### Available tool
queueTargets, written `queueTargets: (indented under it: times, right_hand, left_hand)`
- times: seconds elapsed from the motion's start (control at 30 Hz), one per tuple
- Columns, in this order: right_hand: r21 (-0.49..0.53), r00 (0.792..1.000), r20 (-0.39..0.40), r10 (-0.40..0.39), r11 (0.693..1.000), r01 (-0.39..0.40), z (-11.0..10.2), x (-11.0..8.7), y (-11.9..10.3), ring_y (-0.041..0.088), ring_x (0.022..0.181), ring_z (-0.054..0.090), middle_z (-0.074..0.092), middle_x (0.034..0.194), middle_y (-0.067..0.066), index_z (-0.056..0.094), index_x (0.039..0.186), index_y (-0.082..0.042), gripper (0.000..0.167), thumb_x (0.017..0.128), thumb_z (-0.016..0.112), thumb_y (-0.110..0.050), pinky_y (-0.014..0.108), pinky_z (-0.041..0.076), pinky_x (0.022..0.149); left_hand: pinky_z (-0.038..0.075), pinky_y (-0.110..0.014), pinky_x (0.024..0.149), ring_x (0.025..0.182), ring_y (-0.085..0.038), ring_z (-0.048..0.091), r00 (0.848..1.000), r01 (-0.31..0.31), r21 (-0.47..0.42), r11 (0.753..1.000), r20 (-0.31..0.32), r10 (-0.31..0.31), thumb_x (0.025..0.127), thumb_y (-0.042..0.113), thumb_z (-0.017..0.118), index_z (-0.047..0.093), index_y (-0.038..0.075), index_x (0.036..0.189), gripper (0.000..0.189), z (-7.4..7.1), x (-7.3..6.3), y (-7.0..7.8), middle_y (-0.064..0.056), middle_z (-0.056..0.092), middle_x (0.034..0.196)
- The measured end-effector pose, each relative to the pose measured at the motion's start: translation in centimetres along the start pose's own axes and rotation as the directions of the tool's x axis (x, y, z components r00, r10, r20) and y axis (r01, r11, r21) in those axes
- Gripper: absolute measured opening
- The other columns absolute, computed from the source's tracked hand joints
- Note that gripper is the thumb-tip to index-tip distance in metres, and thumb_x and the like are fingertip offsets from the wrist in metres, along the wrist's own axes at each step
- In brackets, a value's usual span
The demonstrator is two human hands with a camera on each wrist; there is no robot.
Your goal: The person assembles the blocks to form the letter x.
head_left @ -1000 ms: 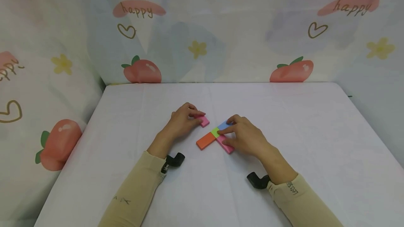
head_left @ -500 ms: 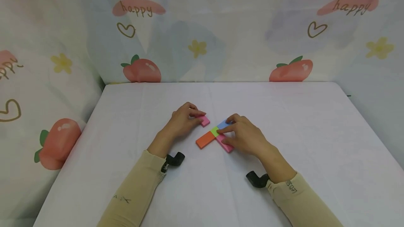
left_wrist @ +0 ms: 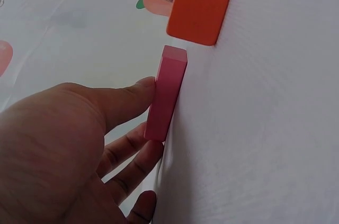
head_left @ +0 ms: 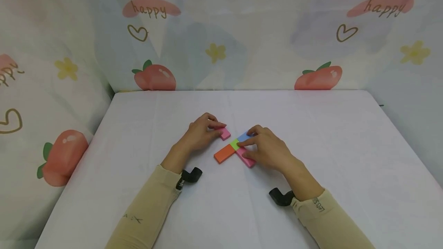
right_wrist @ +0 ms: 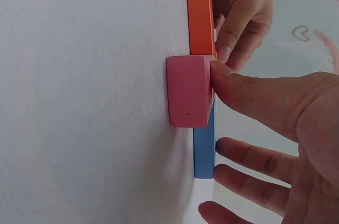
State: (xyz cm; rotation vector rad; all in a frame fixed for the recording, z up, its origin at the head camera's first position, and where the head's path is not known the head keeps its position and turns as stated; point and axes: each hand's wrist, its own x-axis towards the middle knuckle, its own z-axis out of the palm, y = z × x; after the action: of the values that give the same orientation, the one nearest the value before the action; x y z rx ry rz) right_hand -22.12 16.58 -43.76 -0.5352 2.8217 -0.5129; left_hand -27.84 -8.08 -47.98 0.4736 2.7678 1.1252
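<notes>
My left hand (head_left: pixel 202 131) pinches a small pink block (head_left: pixel 225 133) between thumb and fingers, low over the tablecloth; the left wrist view shows the thumb on its upper face and fingertips at its far end. To its right lies a group of flat blocks: an orange block (head_left: pixel 224 153), a green block (head_left: pixel 235 144) and a blue block (head_left: pixel 243 136) in a slanting row, with a second pink block (head_left: pixel 246 159) branching toward me. My right hand (head_left: pixel 271 149) rests on this group, its thumb on the second pink block and its fingertips on the green and blue ones.
A white cloth covers the table (head_left: pixel 311 126). Behind it hangs a printed curtain (head_left: pixel 263 49) with peaches, hearts and flowers, which also runs along the left side. Black wrist cameras (head_left: pixel 192 175) jut inward from both sleeves.
Both hands and the blocks keep almost the same places; the whole head view shifts very slightly.
</notes>
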Motion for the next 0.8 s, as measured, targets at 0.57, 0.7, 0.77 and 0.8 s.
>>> queueTargets:
  times: [0.57,0.7,0.77,0.8]
  right_hand:
    - [-0.001,1.0,-0.006,-0.004,1.0,0.004,0.01,-0.08,-0.14,0.031,0.131,0.051,0.056,0.142,0.009,0.076,0.126,-0.03,0.035,0.091,0.08,-0.031,0.054,0.053,0.1]
    - [-0.004,1.0,-0.009,-0.006,1.0,0.006,-0.04,-0.12,-0.17,0.032,0.132,0.05,0.056,0.142,0.009,0.076,0.126,-0.03,0.035,0.092,0.08,-0.03,0.055,0.053,0.1]
    - [-0.004,1.0,-0.008,-0.006,1.0,0.006,-0.07,-0.12,-0.17,0.033,0.132,0.05,0.056,0.142,0.01,0.077,0.126,-0.03,0.034,0.092,0.08,-0.03,0.055,0.053,0.1]
    - [-0.003,1.0,-0.008,-0.005,1.0,0.005,-0.09,-0.12,-0.18,0.033,0.132,0.05,0.056,0.142,0.01,0.077,0.126,-0.03,0.034,0.092,0.08,-0.031,0.055,0.053,0.1]
  left_hand:
    - [0.049,-0.039,0.097,0.115,-0.018,0.055,1.0,0.012,-0.004,1.0,0.026,-0.012,0.098,0.031,0.073,0.077,0.028,0.126,0.029,0.35,0.02,0.11,0.004,0.056,0.123]
    - [0.048,-0.04,0.098,0.115,-0.017,0.055,1.0,0.003,0.009,1.0,0.027,-0.003,0.098,0.031,0.073,0.077,0.029,0.126,0.028,0.36,0.03,0.12,0.005,0.056,0.123]
    - [0.048,-0.04,0.097,0.115,-0.017,0.056,1.0,-0.004,0.011,1.0,0.029,0.004,0.098,0.031,0.073,0.077,0.029,0.126,0.028,0.39,0.03,0.08,0.005,0.056,0.123]
    - [0.047,-0.04,0.097,0.115,-0.017,0.056,1.0,-0.006,0.012,1.0,0.03,0.006,0.098,0.031,0.073,0.077,0.03,0.126,0.028,0.41,0.03,0.07,0.005,0.056,0.123]
